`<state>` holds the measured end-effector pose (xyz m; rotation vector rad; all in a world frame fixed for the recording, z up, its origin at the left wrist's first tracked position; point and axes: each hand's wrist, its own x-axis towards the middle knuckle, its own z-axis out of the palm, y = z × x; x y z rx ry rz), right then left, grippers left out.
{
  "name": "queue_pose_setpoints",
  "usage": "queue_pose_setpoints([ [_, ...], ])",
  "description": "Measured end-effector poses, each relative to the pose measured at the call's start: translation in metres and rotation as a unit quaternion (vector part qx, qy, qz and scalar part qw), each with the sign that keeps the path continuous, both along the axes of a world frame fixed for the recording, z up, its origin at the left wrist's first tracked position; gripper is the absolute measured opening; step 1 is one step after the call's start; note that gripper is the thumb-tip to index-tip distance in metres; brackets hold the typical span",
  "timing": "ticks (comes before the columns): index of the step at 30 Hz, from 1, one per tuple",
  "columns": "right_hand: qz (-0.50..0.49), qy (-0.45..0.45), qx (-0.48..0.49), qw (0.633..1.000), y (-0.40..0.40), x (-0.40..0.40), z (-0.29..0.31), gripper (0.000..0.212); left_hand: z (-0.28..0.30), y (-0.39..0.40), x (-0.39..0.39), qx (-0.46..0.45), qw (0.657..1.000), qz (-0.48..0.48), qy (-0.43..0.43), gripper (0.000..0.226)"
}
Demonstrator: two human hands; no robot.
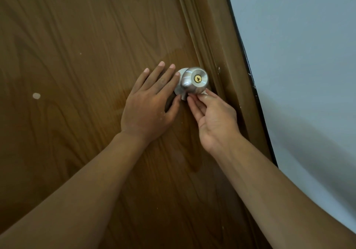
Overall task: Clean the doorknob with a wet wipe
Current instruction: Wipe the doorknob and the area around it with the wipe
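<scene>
Flanking doorknob (195, 80): door frame (215, 56), left hand (148, 106).

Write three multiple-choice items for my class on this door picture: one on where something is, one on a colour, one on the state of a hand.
1. Where is the left hand?
A. flat on the door, left of the knob
B. on the wall
C. on top of the knob

2. What colour is the keyhole in the knob?
A. black
B. brass
C. red

3. What is the right hand doing?
A. hanging idle away from the door
B. lying flat on the frame
C. pinching a white wipe under the knob

Answers:
1 A, its straight fingers lie spread on the wood beside the knob.
2 B, the small round centre of the silver knob is yellow metal.
3 C, its fingertips close on a bit of white at the knob's lower edge.
</scene>
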<state>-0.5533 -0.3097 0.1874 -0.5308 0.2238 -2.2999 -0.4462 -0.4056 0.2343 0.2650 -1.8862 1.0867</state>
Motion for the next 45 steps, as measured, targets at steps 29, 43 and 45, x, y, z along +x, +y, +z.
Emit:
queue_pose_setpoints([
  [29,-0.032,0.060,0.021,0.997,0.001,-0.012,0.001,0.025,-0.001,-0.001,0.000,0.001,1.000,-0.006,0.002,0.051],
  [43,-0.403,0.176,0.088,0.894,0.008,0.008,-0.027,0.020,0.000,-0.001,0.000,0.003,1.000,-0.010,0.001,0.051],
  [45,-0.464,0.226,0.081,0.853,0.008,0.012,-0.029,0.020,0.000,-0.001,0.001,0.006,1.000,-0.010,-0.001,0.052],
])
